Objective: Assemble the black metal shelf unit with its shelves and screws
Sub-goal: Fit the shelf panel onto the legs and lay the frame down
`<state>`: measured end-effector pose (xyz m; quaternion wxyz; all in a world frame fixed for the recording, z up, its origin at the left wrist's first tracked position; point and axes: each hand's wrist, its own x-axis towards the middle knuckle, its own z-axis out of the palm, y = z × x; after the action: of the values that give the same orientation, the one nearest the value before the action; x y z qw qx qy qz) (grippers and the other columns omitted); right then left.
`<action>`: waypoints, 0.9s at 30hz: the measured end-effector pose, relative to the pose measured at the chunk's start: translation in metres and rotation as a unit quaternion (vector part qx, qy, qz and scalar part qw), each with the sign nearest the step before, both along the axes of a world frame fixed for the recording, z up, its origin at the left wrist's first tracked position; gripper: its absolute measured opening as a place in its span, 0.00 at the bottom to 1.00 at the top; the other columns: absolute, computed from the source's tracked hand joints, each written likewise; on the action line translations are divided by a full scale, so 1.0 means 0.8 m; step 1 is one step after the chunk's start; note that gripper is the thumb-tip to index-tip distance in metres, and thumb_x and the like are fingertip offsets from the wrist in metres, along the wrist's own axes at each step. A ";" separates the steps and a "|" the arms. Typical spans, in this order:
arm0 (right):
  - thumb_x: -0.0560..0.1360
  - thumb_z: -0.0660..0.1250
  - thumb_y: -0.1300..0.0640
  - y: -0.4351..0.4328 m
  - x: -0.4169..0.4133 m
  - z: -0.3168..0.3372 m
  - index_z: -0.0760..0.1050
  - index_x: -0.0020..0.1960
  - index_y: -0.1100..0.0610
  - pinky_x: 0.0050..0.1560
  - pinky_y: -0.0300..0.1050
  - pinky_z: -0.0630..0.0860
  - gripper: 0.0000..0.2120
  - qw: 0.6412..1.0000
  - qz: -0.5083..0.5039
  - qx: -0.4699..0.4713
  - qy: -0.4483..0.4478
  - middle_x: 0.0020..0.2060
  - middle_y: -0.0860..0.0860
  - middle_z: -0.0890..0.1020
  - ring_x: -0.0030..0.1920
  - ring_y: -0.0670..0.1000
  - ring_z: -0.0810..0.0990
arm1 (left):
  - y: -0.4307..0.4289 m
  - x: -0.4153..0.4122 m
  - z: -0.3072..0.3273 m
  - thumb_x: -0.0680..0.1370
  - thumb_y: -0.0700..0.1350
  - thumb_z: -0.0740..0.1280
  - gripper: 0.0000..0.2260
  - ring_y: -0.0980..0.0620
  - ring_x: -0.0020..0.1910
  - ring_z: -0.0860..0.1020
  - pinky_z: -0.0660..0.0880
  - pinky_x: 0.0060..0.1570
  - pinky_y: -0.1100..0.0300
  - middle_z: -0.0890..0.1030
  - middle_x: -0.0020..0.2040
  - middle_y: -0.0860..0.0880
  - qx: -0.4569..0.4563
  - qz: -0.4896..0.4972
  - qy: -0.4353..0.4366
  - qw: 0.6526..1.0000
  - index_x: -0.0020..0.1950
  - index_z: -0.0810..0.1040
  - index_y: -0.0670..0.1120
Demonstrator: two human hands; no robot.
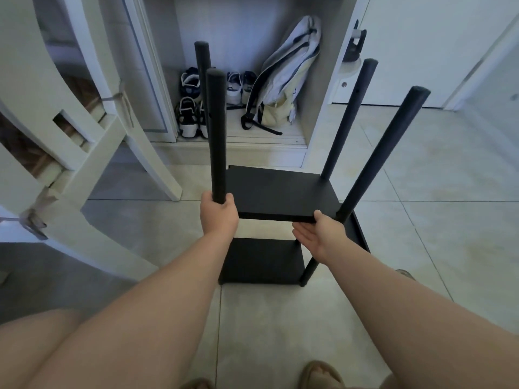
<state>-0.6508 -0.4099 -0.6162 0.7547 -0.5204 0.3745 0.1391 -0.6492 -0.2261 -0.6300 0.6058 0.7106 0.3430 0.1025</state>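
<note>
Left hand (pixel 219 216) grips near-left post (pixel 216 130) at shelf height. Right hand (pixel 320 234) flat, palm under upper shelf (pixel 275 192) front edge, thumb on the edge. Unit (pixel 379 153) upright on floor (pixel 421 220): 4 posts, 2 shelves, lower shelf (pixel 262 259) near the base. Chair (pixel 92 153) close on left; tiles stretch right. Behind: shoes (pixel 191 108), backpack (pixel 286 80) in cabinet (pixel 317 113).

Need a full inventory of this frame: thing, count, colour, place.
posts: 4, black, upright at the shelf corners
upper shelf: 1, black, partway up the posts
lower shelf: 1, black, near the floor
sneakers: several, white and dark, closet nook behind
backpack: 1, white and cream, leaning in the nook
chair: at least 1, white, left
floor: pale tiles
sandals: 2, tan, bottom edge
left hand: grips near-left post
right hand: open under upper shelf's near edge
</note>
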 end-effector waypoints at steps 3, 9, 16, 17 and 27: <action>0.86 0.59 0.54 -0.001 0.001 0.012 0.69 0.64 0.61 0.42 0.50 0.81 0.12 0.995 0.079 -0.055 0.018 0.49 0.60 0.82 0.47 0.57 0.85 | 0.006 0.005 0.020 0.83 0.46 0.64 0.06 0.57 0.41 0.74 0.67 0.35 0.65 0.75 0.49 0.50 0.014 0.003 -0.012 1.000 0.57 0.69 0.50; 0.83 0.59 0.52 -0.011 0.011 0.071 0.73 0.66 0.67 0.47 0.53 0.79 0.19 0.900 0.276 -0.327 -0.086 0.45 0.54 0.76 0.46 0.56 0.75 | 0.024 0.032 0.078 0.82 0.44 0.64 0.07 0.51 0.44 0.76 0.73 0.44 0.56 0.77 0.50 0.49 0.122 -0.036 -0.035 0.991 0.60 0.71 0.48; 0.84 0.61 0.55 -0.033 -0.006 0.164 0.69 0.75 0.53 0.67 0.45 0.71 0.19 0.653 0.317 -0.551 -0.412 0.66 0.48 0.77 0.66 0.48 0.74 | 0.022 0.059 0.107 0.80 0.43 0.64 0.15 0.43 0.49 0.78 0.77 0.52 0.46 0.80 0.51 0.46 0.332 -0.192 -0.016 0.923 0.66 0.69 0.48; 0.84 0.61 0.55 -0.035 -0.008 0.169 0.71 0.73 0.53 0.67 0.45 0.71 0.18 0.623 0.307 -0.568 -0.442 0.65 0.47 0.78 0.65 0.47 0.74 | 0.017 0.062 0.104 0.80 0.44 0.64 0.16 0.43 0.50 0.78 0.77 0.53 0.46 0.80 0.52 0.46 0.376 -0.211 -0.006 0.902 0.67 0.69 0.48; 0.77 0.70 0.52 -0.069 0.021 0.154 0.75 0.69 0.50 0.70 0.58 0.61 0.20 0.441 0.289 -0.739 -0.420 0.67 0.50 0.77 0.69 0.58 0.71 | -0.021 0.076 0.061 0.80 0.45 0.64 0.17 0.43 0.51 0.79 0.72 0.50 0.51 0.82 0.51 0.46 0.496 -0.250 0.026 0.831 0.68 0.68 0.46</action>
<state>-0.6340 -0.4652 -0.4930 0.0653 -0.9537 -0.1992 -0.2158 -0.5883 -0.2427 -0.5811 0.1674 0.9795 0.0725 0.0854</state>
